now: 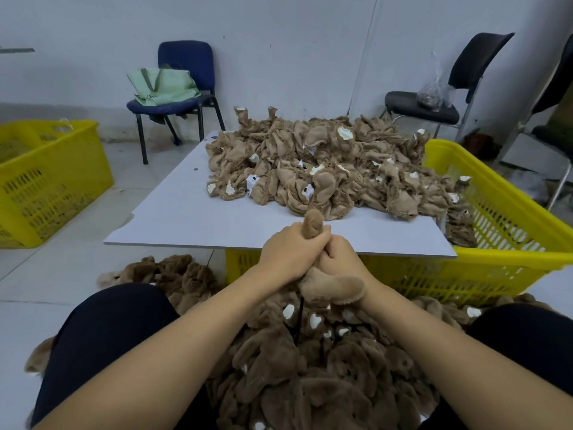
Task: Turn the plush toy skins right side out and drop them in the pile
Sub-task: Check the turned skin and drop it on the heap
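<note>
I hold one brown plush toy skin [333, 288] in both hands just in front of the white board. My left hand [290, 251] grips its upper part, and a furry limb sticks up out of the fist. My right hand [338, 259] grips the skin right beside the left, with a furry flap hanging below the wrist. A thin black stick [299, 318] runs down from under my hands. A heap of inside-out tan skins [322, 169] lies on the board's far right half. The pile of furry brown turned skins [310, 367] fills the floor between my knees.
The white board [186, 212] rests on a yellow crate [511, 218] that reaches out to the right. Another yellow crate [46, 178] stands on the floor at left. A blue chair [186, 88] with a green bag and a black chair [434, 107] stand by the wall.
</note>
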Motion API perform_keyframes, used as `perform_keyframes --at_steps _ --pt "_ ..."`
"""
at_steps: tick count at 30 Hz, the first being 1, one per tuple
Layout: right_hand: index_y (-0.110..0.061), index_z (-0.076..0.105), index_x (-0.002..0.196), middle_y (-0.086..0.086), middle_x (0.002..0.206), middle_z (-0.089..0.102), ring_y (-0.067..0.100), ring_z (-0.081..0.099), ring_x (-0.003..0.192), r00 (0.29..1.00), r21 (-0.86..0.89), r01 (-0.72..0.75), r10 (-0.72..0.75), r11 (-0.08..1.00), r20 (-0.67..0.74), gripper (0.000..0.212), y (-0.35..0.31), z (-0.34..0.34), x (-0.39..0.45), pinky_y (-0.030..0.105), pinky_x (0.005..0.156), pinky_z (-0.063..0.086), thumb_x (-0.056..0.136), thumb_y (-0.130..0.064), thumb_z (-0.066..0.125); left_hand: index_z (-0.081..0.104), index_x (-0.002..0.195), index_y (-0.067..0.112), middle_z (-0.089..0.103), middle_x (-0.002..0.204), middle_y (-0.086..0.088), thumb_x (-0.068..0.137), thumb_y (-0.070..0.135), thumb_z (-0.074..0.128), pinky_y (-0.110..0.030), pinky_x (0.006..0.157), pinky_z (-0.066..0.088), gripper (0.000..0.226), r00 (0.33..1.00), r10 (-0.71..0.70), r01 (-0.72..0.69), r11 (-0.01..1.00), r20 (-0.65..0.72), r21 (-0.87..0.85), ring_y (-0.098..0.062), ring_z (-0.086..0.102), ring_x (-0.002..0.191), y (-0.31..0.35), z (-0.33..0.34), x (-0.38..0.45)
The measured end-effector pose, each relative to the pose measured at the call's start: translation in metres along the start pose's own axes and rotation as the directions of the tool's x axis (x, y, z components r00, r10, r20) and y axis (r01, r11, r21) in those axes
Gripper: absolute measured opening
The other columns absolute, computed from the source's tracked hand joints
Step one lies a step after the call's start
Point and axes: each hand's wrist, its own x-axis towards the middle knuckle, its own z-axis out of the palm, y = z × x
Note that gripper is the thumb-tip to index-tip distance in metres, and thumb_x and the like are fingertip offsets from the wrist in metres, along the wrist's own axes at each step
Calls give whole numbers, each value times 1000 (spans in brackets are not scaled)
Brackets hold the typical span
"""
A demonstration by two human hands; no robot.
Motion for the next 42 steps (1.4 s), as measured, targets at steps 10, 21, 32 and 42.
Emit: perform_keyframes --at_steps 10,21,32,42 --pt "2 61 74 -1 63 59 5 53 62 997 -100 77 -75 992 20 14 -25 -8 20 29 57 44 86 0 53 34 44 29 35 51 12 79 42 45 -39 64 31 38 982 75 -20 953 171 -302 -14 35 56 13 -32 26" --pt "-7 57 71 4 68 63 15 56 66 999 -164 -13 19 986 40 18 -17 2 9 33 56 43 88 -12 53 46 60 27 51 56 11 70 51 48 -30 56 34 26 989 -12 1 997 -144 -75 -12 50 57 8 -14 10" --pt "-16 53 72 5 71 58 17 54 69 996 -118 -84 86 989 10 16 -9 8 23 39 68 47 87 -14 61 35 61 26 34 49 12 72 19 50 -23 52 36 19 995 -50 91 818 88 -569 -7 34 48 16 -14 28" --pt "-21 45 61 4 61 53 25 51 60 999 -286 2 10 958 42 30 -24 6 1 34 51 35 88 -10 51 41 75 26 40 69 -2 71 45 43 -37 68 37 19 996 -63 43 955 -57 -293 -27 50 70 9 -14 3"
